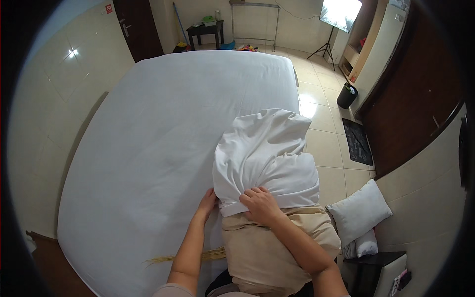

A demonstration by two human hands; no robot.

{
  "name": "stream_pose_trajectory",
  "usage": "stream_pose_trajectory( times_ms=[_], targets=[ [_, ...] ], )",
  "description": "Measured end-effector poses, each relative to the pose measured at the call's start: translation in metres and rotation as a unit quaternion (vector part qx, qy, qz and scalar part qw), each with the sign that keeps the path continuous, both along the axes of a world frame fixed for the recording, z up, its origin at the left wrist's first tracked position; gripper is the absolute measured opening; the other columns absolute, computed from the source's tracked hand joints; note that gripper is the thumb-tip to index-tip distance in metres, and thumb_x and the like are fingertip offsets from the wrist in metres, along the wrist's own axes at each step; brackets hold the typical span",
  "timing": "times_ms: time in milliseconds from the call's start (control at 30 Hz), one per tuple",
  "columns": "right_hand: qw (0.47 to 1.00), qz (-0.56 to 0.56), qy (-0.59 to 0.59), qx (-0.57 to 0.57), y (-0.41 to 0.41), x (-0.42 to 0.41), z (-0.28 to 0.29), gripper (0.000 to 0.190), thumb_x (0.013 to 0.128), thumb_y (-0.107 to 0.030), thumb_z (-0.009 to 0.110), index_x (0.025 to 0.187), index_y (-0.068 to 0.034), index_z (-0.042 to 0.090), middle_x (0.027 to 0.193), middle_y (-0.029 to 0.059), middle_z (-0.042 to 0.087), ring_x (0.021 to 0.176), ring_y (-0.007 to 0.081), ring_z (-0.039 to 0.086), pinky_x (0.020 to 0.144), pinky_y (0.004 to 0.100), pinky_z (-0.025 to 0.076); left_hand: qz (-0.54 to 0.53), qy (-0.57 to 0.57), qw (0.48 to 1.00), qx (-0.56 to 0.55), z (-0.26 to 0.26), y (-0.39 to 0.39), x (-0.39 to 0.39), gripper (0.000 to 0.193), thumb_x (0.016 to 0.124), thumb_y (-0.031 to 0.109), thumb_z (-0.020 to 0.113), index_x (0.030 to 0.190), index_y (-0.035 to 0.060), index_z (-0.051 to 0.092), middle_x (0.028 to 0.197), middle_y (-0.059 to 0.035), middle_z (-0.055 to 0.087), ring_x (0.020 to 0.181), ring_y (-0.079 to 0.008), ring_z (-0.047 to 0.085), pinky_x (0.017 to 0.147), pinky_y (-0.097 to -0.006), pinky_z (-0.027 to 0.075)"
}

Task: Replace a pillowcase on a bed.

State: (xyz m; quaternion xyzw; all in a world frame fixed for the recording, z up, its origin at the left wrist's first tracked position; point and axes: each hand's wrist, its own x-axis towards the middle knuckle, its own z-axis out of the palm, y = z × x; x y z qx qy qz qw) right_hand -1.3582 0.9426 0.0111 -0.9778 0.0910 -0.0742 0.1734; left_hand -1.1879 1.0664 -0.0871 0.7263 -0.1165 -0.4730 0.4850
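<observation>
A white fabric cover, bunched and creased, lies over the upper part of a beige bundle, perhaps a pillow or folded bedding, at the right side of the bed. My right hand grips the cover's folds near its lower hem, fingers curled. At the cover's lower left edge is my left hand; its fingertips are partly hidden by the cloth, so its hold is unclear. Beneath lies a bed with a smooth white sheet. Straw-like bristles stick out from under the beige bundle, behind my left forearm.
A white pillow leans beside a dark nightstand at the right. Beyond the bed's right side are a floor mat, a black bin and a lamp on a tripod. A small black table stands past the far end.
</observation>
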Motion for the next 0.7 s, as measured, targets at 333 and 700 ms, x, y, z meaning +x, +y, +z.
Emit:
stream_pose_trajectory(
  times_ms=[333, 700],
  targets=[
    [0.980, -0.054, -0.188, -0.042, -0.018, 0.002, -0.016, 0.022, 0.067, -0.005, 0.056, 0.088, -0.009, 0.052, 0.085, 0.0068, 0.055, 0.094, 0.0237, 0.054, 0.090, 0.0384, 0.038, -0.002, -0.143, 0.988, -0.056, -0.068, 0.022, -0.033, 0.017, 0.091, 0.013, 0.043, 0.099, 0.0013, 0.053, 0.092, -0.0165, 0.060, 0.088, -0.0190, 0.056, 0.079, -0.0317, 0.043],
    [0.971, -0.115, -0.209, -0.032, -0.030, -0.008, -0.009, 0.028, 0.064, -0.001, 0.056, 0.091, -0.009, 0.053, 0.094, 0.0064, 0.053, 0.099, 0.0245, 0.051, 0.096, 0.0390, 0.034, -0.042, -0.286, 0.951, -0.111, 0.001, 0.023, -0.055, 0.024, 0.091, 0.013, 0.040, 0.105, 0.0012, 0.055, 0.096, -0.0185, 0.061, 0.091, -0.0268, 0.057, 0.083, -0.0330, 0.043]
  ],
)
